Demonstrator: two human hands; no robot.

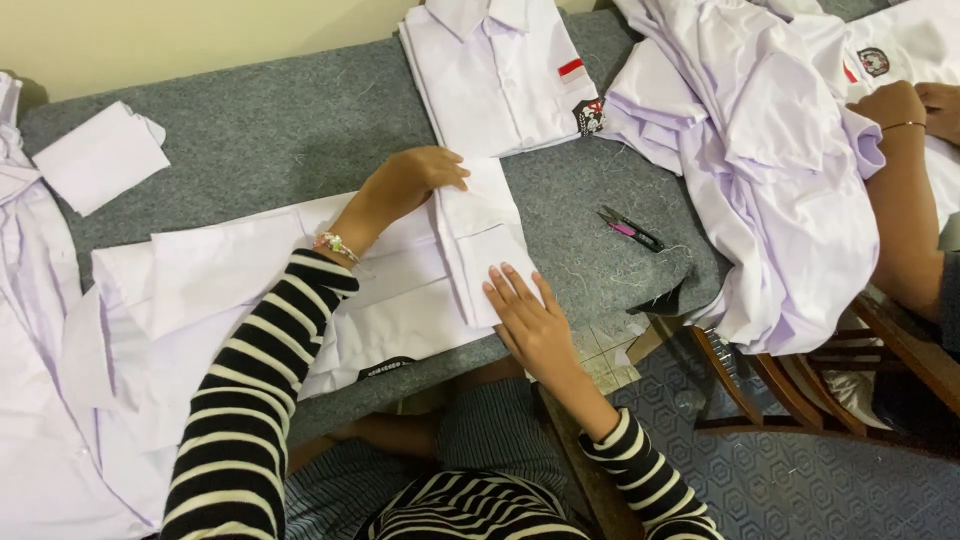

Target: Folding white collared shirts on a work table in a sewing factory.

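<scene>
I see my left hand [415,180] and right hand [525,310] — fingers spread flat — pinning the white shirt's [400,290] folded end to hold its crease.

Striped long sleeves and a beaded bracelet are worn

Both arms are covered to the wrist by a knitted top banded in black and white horizontal stripes, and the same stripes are seen across the chest at the lower edge of the view. The left hand [415,178] is left bare below a bracelet [336,246] of small pale beads at the wrist; the right hand [528,318] is seen without rings or bands
</scene>
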